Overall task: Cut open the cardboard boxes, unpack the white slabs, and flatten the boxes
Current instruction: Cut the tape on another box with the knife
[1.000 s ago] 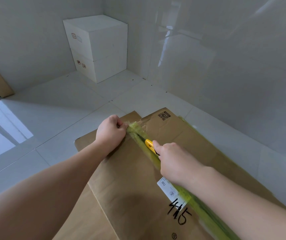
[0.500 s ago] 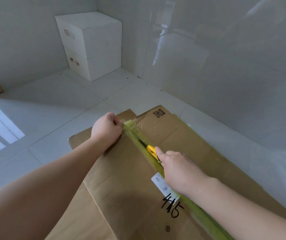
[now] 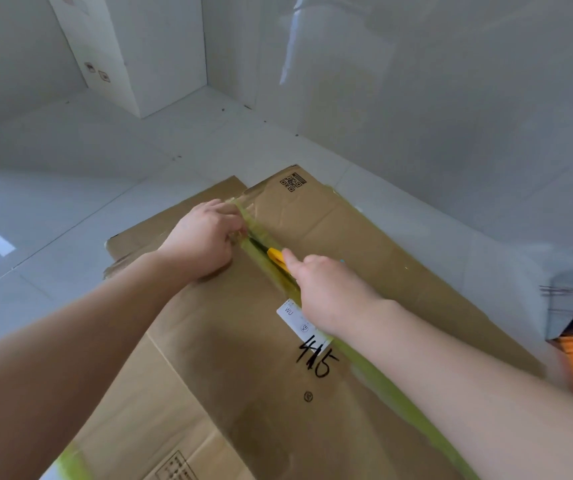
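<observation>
Head view: right hand [image 3: 330, 292] grips yellow cutter [image 3: 275, 257]; left hand [image 3: 205, 240] pinches green tape [image 3: 250, 223]; white boxes [image 3: 132, 53] behind.

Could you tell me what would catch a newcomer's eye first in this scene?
Probably the yellow cutter in the right hand, set in the green tape seam along the top of the brown cardboard box at centre. The left hand grips the tape's far end, and "415" is scrawled in black nearby.
</observation>
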